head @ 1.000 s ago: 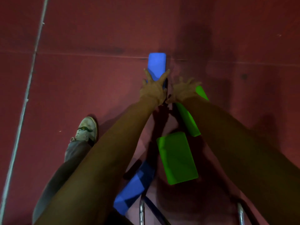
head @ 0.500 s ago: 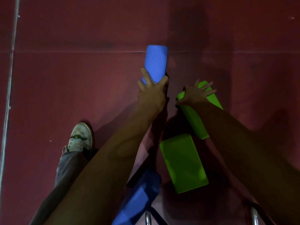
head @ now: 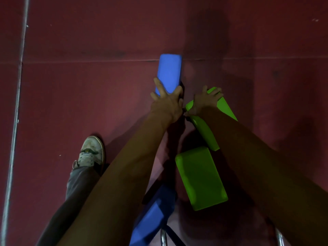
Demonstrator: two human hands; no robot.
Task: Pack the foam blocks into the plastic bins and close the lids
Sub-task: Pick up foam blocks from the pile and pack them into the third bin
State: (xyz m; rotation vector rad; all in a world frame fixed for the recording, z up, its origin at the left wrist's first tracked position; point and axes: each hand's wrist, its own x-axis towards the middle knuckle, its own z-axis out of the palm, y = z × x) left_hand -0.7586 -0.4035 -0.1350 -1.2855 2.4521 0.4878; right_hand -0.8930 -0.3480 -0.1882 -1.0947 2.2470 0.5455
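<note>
Foam blocks lie on the dark red floor. My left hand (head: 166, 102) grips the near end of a blue foam block (head: 169, 72) that points away from me. Just to its right, my right hand (head: 205, 100) curls its fingers over the far end of a long green foam block (head: 204, 128), which is tilted on its edge. A wider green foam block (head: 200, 178) lies flat closer to me. A second blue foam block (head: 152, 215) lies near the bottom, partly under my left arm. No plastic bin is in view.
My left foot in a white shoe (head: 90, 153) stands on the floor to the left. Chrome tube legs (head: 164, 237) show at the bottom edge. A pale line (head: 16, 121) runs along the floor at the far left.
My right hand has moved from beside my left hand onto the long green block and closed over its far end. My left hand keeps hold of the blue block.
</note>
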